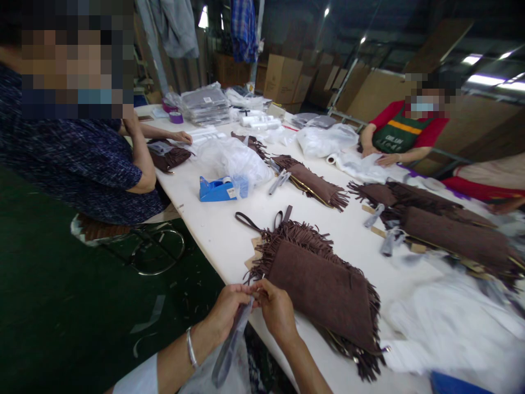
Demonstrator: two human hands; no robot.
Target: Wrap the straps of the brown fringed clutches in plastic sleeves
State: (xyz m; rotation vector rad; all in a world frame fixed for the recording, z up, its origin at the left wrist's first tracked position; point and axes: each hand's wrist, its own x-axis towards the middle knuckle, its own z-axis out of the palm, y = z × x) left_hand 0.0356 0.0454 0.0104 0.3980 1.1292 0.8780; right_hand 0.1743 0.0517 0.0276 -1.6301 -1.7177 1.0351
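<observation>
My left hand point(227, 313) and my right hand point(275, 307) meet at the near edge of the white table point(213, 227), fingers pinched together. Between them they grip the top of a small clear plastic bag point(230, 347) that hangs down towards my lap. Right beside my right hand lies a brown fringed bag point(324, 284) with dark straps and a card tag at its far end. What is inside the plastic bag, if anything, I cannot make out.
More brown fringed bags point(447, 230) lie across the table, with a blue tape dispenser point(215, 189), crumpled plastic point(233, 158) and white wrapping point(451, 323). One person point(82, 158) sits at the left edge, another point(404, 134) across at the right. Cardboard boxes point(283, 76) stand behind.
</observation>
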